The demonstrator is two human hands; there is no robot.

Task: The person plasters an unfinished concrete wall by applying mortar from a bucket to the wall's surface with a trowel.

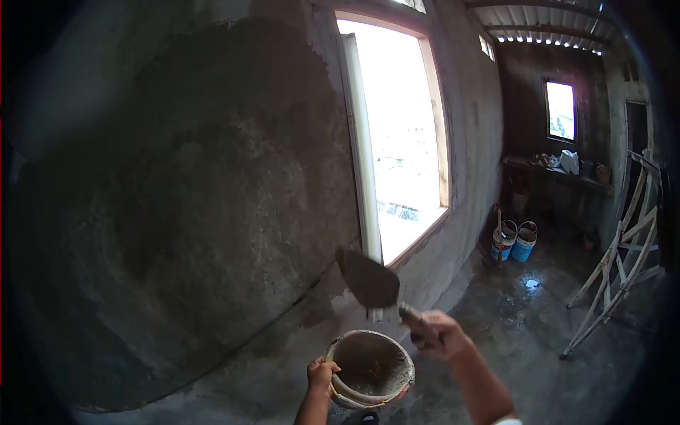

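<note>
My left hand [322, 374] grips the left rim of a bucket [407, 372], its thumb over the edge. The bucket is tilted so that I look into it; its inner wall is coated grey, and a little material lies at the bottom. My right hand [440, 336] is wrapped round the handle of a trowel [368, 278]. The trowel's broad grey blade points up and left, above the bucket and in front of the wall. A large dark, damp-looking patch of plaster [234, 163] covers the wall on the left.
A window opening [404, 142] with a pale upright strip [363, 149] at its left side lets in bright light. Two blue-and-white buckets [524, 242] stand on the wet floor [510, 312]. A wooden trestle [613, 265] leans at the right. Farther back, a ledge [552, 170] bears assorted items.
</note>
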